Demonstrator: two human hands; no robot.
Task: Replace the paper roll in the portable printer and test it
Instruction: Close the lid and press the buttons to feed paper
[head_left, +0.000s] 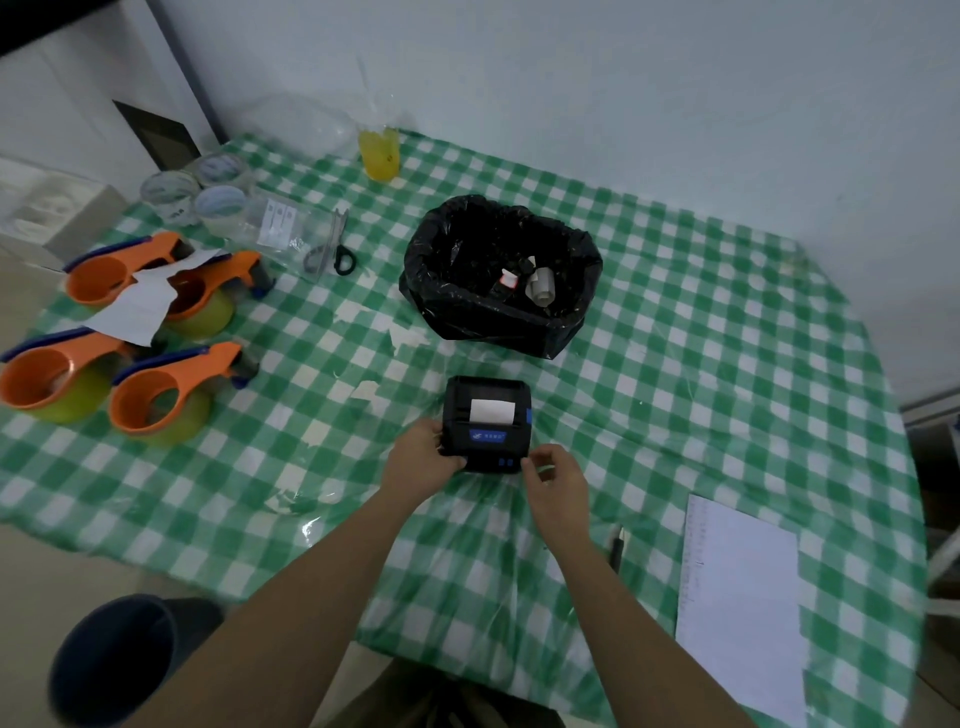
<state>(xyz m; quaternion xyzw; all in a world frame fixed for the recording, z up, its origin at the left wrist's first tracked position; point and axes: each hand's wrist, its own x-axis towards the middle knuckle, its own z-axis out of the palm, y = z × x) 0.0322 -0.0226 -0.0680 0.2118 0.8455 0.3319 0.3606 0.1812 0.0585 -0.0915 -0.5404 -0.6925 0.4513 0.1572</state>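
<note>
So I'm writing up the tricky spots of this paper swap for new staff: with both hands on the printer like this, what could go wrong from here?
1. The white paper strip lies short in the slot of the small black portable printer; it may jam or slip inside during a test.
2. The left hand and right hand hold only its near corners, and the wrinkled clear plastic sheet over the green checked tablecloth could let it slide.
</note>
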